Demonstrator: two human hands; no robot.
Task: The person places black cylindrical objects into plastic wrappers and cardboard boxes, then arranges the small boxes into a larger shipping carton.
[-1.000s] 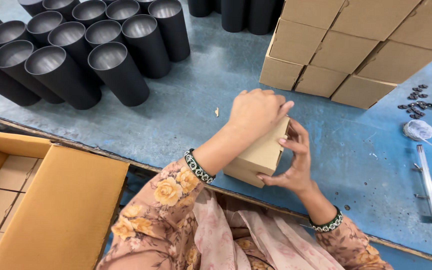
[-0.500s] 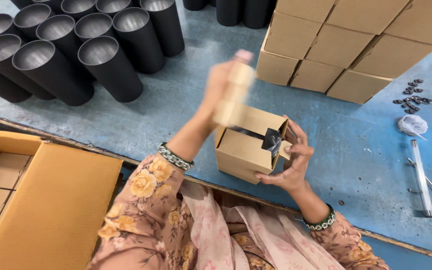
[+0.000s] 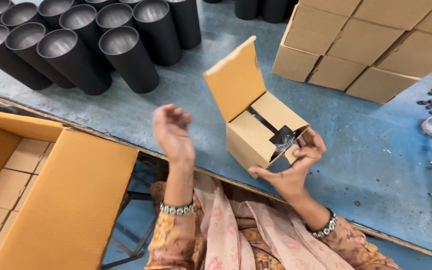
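In the head view, a small cardboard box sits at the near edge of the blue worktable, its lid flap standing up and a black wrapped item showing inside. The right hand cups the box's near corner from below, thumb and fingertips pinching the side flap beside the black item. The left hand is raised just left of the box, clear of it, blurred, fingers loosely curled and holding nothing. Black cylindrical tubes stand behind on the left, stacked closed cartons on the right. A large open carton lies lower left.
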